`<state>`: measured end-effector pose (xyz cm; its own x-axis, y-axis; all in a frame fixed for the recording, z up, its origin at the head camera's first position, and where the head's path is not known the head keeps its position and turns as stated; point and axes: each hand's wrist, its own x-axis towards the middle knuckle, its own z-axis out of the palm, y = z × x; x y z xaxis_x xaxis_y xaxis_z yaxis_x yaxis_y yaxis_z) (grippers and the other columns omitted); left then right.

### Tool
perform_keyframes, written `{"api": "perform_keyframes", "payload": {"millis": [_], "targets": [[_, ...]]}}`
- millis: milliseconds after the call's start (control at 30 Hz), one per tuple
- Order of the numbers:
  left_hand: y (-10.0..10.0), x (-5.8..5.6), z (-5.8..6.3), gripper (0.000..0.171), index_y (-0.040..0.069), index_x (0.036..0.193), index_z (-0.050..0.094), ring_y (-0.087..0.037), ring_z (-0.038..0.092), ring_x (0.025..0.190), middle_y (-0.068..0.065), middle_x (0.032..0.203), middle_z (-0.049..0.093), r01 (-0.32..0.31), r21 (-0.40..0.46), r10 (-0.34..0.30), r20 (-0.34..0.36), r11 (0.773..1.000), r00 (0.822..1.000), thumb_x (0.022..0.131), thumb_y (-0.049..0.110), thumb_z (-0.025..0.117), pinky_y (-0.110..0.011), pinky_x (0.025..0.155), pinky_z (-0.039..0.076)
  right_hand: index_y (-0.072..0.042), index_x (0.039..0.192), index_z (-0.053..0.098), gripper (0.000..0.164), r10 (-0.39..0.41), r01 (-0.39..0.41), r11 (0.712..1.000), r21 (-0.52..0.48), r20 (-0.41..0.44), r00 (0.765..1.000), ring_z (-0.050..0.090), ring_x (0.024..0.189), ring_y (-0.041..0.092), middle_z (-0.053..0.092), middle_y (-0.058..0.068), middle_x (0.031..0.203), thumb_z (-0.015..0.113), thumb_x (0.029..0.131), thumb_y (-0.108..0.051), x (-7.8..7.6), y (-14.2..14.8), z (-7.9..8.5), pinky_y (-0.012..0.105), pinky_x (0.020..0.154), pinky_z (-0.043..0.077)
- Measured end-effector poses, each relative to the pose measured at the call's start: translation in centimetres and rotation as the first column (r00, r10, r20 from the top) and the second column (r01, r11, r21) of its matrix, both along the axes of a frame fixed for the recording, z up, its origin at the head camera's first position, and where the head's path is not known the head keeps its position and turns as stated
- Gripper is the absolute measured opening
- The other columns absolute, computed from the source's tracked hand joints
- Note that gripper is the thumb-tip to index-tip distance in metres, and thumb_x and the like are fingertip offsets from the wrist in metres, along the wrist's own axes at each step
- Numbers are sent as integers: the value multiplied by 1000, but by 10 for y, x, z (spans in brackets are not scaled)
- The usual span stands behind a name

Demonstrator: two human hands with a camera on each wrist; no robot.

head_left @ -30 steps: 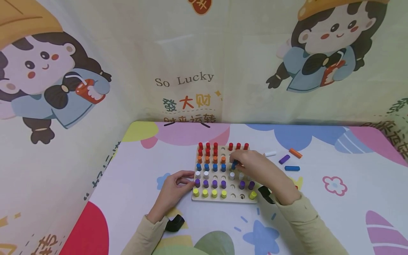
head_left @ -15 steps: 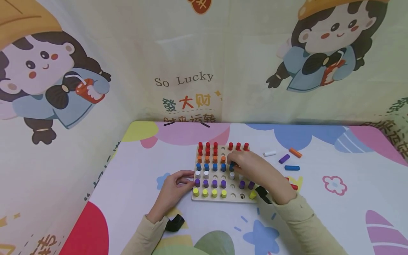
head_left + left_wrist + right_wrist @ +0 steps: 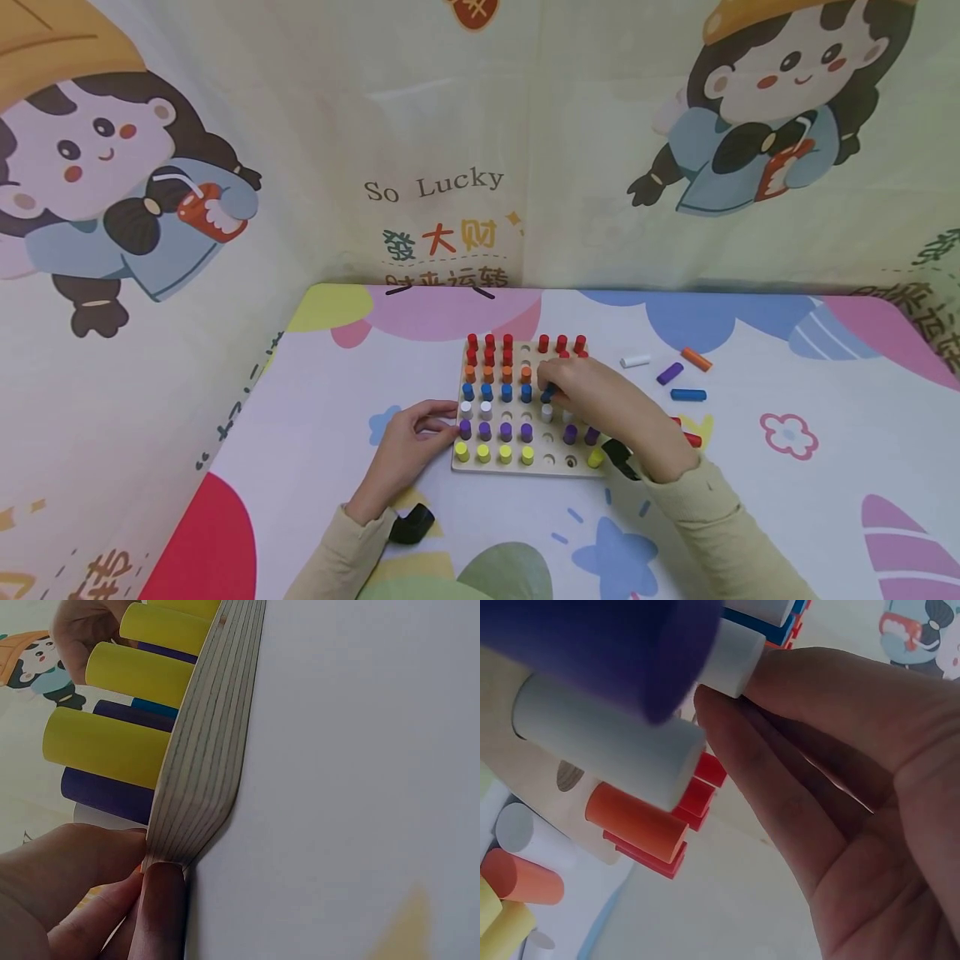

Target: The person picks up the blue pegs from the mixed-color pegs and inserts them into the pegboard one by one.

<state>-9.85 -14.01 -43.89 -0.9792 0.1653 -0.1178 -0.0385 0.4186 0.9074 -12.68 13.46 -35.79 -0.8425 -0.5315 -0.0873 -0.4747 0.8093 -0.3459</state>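
head view: one blue peg [image 3: 548, 393] is over the wooden board [image 3: 525, 470], a bit right of the board's middle. the right grip [image 3: 600, 396] pinches it at its fingertips, so the peg is left of the middle of that hand. its long side seems to lean a little, with the top to the right. i can't tell if the low end is in a hole, because the fingers hide part of it. i think this matters most: the peg needs to stand straight up over its spot.

it is a tight spot. a standing blue peg [image 3: 527, 392] is just beside it on the left, and a white peg [image 3: 547, 412] is just beside it on the near side. the orange pegs [image 3: 507, 374] are in the row behind. the most open room looks to be straight up.

the right grip is the near one. the left grip [image 3: 412, 437] is well apart, with loose fingers touching the board's left edge. it pinches no peg.

the black thing [image 3: 624, 459] on the right wrist is near the board's right edge and a yellow peg [image 3: 596, 457], so it could bump there. on the desk [image 3: 322, 417], past the right edge, lie loose pegs [image 3: 688, 395], well apart from the board.
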Motion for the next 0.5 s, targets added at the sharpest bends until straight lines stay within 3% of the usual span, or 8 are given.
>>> {"api": "perform_keyframes", "payload": {"millis": [300, 500], "targets": [[0, 0, 0, 31, 14, 119, 70, -12, 68, 89, 1, 110, 70, -5, -2, 5, 4, 1000, 1000, 88, 16, 76, -21, 80, 56, -12, 106, 71, 22, -45, 43, 998, 47, 43, 998, 61, 79, 12, 70, 2, 100, 78, 85, -11, -1, -5, -2, 31, 79, 59], [0, 0, -1, 32, 14, 119, 69, -12, 68, 89, 1, 111, 70, -3, -3, 3, 7, 1000, 1000, 88, 16, 75, -25, 82, 57, -12, 107, 72, 25, -47, 47, 996, 70, -3, 999, 63, 85, 15, 70, 3, 102, 80, 83, -13, -1, -4, -1, 35, 83, 59]]}}
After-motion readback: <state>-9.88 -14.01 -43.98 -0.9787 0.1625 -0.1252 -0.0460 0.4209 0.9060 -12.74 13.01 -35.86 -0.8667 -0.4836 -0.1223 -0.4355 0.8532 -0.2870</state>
